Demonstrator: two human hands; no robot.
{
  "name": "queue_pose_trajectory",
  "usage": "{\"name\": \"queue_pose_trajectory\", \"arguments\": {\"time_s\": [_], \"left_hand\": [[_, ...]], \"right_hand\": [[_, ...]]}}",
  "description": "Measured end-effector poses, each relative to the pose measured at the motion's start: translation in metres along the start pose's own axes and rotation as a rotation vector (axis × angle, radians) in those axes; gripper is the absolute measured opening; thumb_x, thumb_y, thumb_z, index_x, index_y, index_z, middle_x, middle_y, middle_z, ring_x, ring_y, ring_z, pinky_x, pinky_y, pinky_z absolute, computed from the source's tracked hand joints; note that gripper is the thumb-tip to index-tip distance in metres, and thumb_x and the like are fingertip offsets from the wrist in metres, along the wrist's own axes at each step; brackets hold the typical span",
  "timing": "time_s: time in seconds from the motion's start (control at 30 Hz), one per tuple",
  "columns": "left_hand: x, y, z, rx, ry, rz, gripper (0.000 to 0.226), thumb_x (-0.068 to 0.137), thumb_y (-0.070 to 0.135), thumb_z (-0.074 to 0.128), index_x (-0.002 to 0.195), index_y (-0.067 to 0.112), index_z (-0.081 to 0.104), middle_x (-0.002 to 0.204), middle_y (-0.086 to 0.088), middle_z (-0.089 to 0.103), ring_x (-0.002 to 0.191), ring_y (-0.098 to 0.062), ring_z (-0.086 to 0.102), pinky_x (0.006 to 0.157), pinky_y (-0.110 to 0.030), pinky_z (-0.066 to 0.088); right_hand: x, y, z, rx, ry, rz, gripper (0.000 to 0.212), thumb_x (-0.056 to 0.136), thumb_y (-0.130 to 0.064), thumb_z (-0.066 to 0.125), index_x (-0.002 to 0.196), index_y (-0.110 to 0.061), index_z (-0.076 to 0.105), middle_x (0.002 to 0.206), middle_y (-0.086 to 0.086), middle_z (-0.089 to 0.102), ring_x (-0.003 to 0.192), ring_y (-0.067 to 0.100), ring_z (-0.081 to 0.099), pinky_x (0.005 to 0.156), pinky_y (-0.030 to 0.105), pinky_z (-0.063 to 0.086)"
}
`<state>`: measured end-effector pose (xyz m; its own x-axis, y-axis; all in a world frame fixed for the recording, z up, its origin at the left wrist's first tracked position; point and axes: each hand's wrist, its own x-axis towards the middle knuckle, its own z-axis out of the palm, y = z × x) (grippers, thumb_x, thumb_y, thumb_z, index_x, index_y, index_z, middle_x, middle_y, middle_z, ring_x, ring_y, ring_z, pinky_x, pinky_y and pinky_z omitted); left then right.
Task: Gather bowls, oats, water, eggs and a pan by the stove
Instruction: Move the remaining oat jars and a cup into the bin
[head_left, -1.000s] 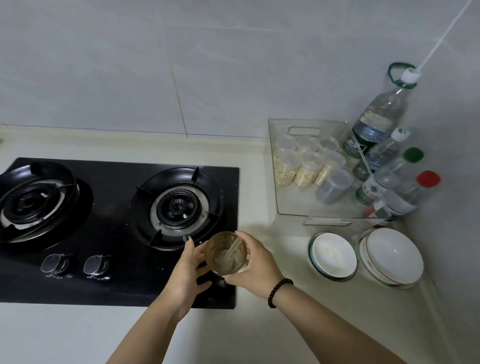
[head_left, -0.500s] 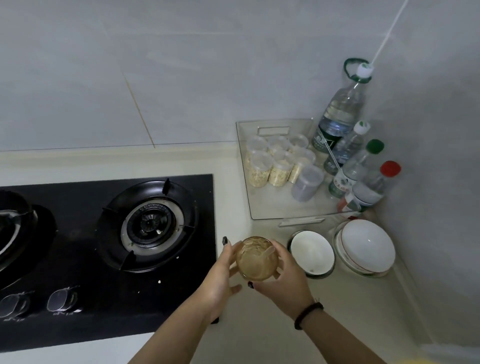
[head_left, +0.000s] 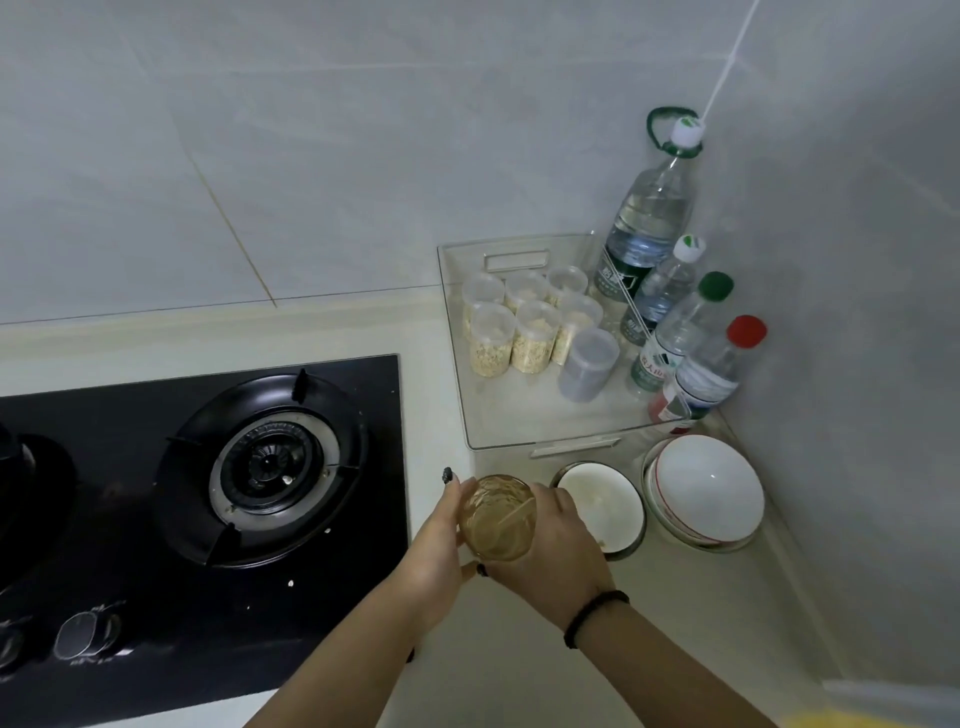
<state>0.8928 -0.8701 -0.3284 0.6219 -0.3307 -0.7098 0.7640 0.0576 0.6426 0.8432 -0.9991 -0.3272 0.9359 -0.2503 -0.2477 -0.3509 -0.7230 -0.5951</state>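
Head view, lower centre: amber glass (head_left: 497, 519) is gripped by left hand (head_left: 434, 551) and right hand (head_left: 550, 551); contents could be spilled if tilted.

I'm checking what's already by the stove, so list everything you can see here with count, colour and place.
gas stove: one, black, left, a burner at centre
clear tray: one, right of stove
oat cups: about six, clear, in tray
empty cup: one, greyish, in tray
water bottles: four, clear, corner
bowls: white, two spots in front of tray
amber glass: one, a spoon inside, held over counter
left hand: holds glass
right hand: grips glass
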Motion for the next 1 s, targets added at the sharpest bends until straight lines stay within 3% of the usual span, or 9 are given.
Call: {"name": "queue_pose_trajectory", "arguments": {"time_s": [0.1,0.27,0.5,0.73,0.83,1.0], "left_hand": [[-0.001,0.002,0.002,-0.012,-0.001,0.016,0.054,0.098,0.062,0.026,0.137,0.034,0.050,0.129,0.007,0.061,0.120,-0.014,0.054,0.088,-0.038,0.049],[0.000,0.003,0.011,-0.050,0.009,0.030,0.061,0.097,0.064,0.024,0.147,0.032,0.037,0.128,0.009,0.058,0.115,-0.013,0.056,0.080,-0.036,0.049],[-0.002,0.008,0.023,-0.140,0.079,0.023,0.067,0.095,0.066,0.026,0.148,0.025,0.037,0.121,0.001,0.061,0.103,-0.019,0.062,0.085,-0.040,0.050],[-0.006,-0.011,0.031,-0.224,0.233,0.108,0.067,0.096,0.064,0.030,0.146,0.021,0.040,0.143,-0.002,0.049,0.131,-0.023,0.046,0.109,-0.048,0.036],[-0.017,-0.021,0.026,-0.198,0.277,0.126,0.064,0.097,0.062,0.030,0.143,0.021,0.044,0.146,-0.002,0.044,0.138,-0.025,0.037,0.111,-0.050,0.032],[-0.050,-0.027,0.009,-0.187,0.374,0.235,0.043,0.101,0.049,0.035,0.128,0.022,0.055,0.139,-0.004,0.049,0.129,-0.022,0.043,0.104,-0.045,0.040]], "right_hand": [[0.003,-0.001,-0.008,-0.155,0.016,-0.030,0.083,0.055,-0.059,0.074,0.124,-0.022,0.045,0.116,-0.006,0.041,0.112,0.016,0.048,0.081,0.031,0.052],[0.010,0.000,-0.018,-0.153,-0.037,-0.021,0.086,0.056,-0.059,0.074,0.126,-0.021,0.042,0.117,-0.006,0.037,0.114,0.016,0.049,0.083,0.032,0.052],[0.012,0.003,-0.024,-0.182,-0.082,-0.063,0.085,0.060,-0.060,0.075,0.126,-0.020,0.040,0.123,-0.004,0.036,0.117,0.018,0.047,0.084,0.031,0.051],[0.009,0.023,-0.032,-0.200,-0.074,-0.211,0.087,0.079,-0.043,0.070,0.146,-0.024,0.019,0.137,-0.002,0.027,0.126,0.017,0.041,0.093,0.026,0.046],[0.000,0.038,-0.036,-0.149,-0.026,-0.300,0.077,0.081,-0.031,0.070,0.144,-0.023,0.026,0.137,-0.003,0.027,0.129,0.015,0.039,0.099,0.021,0.041],[-0.008,0.039,-0.038,0.060,0.018,-0.485,0.053,0.076,-0.022,0.066,0.126,-0.023,0.050,0.125,-0.009,0.036,0.094,0.013,0.059,0.083,0.019,0.048]]}}
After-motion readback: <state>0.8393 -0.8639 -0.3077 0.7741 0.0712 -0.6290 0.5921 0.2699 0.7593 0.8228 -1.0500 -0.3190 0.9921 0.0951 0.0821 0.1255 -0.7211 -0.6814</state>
